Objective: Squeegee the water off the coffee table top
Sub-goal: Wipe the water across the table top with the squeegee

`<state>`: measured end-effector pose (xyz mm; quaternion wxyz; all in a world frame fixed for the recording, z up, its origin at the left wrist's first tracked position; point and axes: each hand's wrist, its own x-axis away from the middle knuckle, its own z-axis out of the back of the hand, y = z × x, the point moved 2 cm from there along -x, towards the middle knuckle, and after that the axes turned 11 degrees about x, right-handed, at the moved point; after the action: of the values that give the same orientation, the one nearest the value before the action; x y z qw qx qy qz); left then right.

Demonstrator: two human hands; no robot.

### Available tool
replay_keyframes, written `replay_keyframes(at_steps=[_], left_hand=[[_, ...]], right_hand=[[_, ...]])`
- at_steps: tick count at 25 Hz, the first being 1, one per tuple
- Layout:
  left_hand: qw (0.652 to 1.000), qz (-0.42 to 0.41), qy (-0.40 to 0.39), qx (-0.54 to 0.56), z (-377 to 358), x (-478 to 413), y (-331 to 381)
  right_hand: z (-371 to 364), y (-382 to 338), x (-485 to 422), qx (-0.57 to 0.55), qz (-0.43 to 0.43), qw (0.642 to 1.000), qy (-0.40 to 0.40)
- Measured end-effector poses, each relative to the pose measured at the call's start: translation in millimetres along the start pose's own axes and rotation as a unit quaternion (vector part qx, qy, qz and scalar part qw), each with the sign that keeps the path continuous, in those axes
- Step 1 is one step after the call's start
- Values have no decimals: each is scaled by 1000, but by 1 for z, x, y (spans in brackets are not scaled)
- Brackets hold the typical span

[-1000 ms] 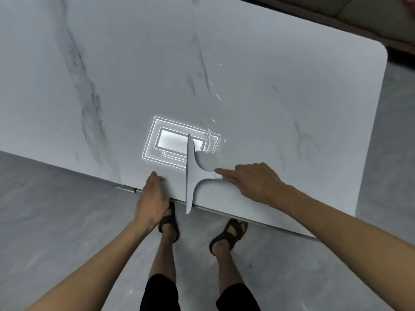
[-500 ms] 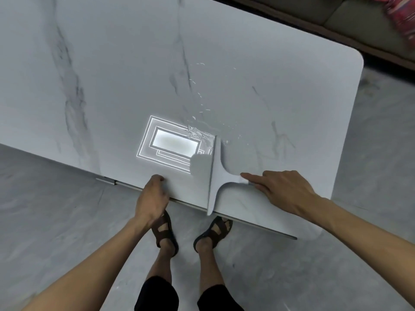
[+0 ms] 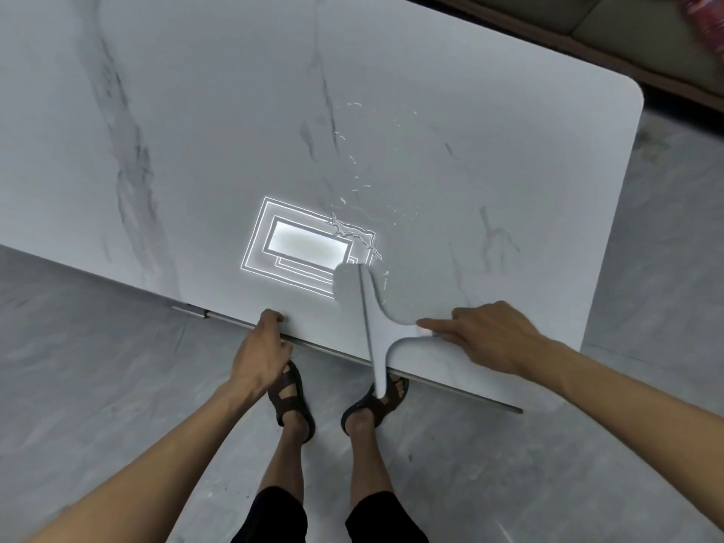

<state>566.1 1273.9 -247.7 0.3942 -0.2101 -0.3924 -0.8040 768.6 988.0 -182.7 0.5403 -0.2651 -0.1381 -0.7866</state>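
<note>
Gripping the white T-shaped plastic squeegee [image 3: 378,331] with your right hand [image 3: 485,339]; left hand [image 3: 260,346] clutches the edge of the white marble tabletop [image 3: 470,111].

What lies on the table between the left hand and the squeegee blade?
Head view: only bare table top separates the left hand and the squeegee; the water lies farther from the edge.

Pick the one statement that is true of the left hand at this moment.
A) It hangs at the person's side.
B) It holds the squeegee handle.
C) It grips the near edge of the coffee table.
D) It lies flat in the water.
C: the left hand has its fingers curled over the near edge of the coffee table, while the right hand holds the squeegee by its handle.
</note>
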Motion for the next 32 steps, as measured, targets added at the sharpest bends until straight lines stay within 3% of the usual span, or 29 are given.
replay_keyframes(at_steps=[6,9,12,17,22,27,32], left_hand=[[998,22,41,45,8,-3,15],[990,26,115,76,33,-3,3],[977,55,177,107,60,-10,-21],[969,93,180,144,82,-26,-52],[987,77,103,96,72,-33,-46],[996,15,61,62,58,-27,-4],[998,-13,28,59,60,-26,47]], right_hand=[[26,36,33,40,-71,997,-9],[47,-14,-12,34,10,999,34],[61,-83,-91,16,87,996,23],[78,-147,-189,26,121,990,65],[67,-96,-173,-11,64,994,88],[44,-1,-86,-49,-78,995,42],[40,46,-25,-36,-137,990,14]])
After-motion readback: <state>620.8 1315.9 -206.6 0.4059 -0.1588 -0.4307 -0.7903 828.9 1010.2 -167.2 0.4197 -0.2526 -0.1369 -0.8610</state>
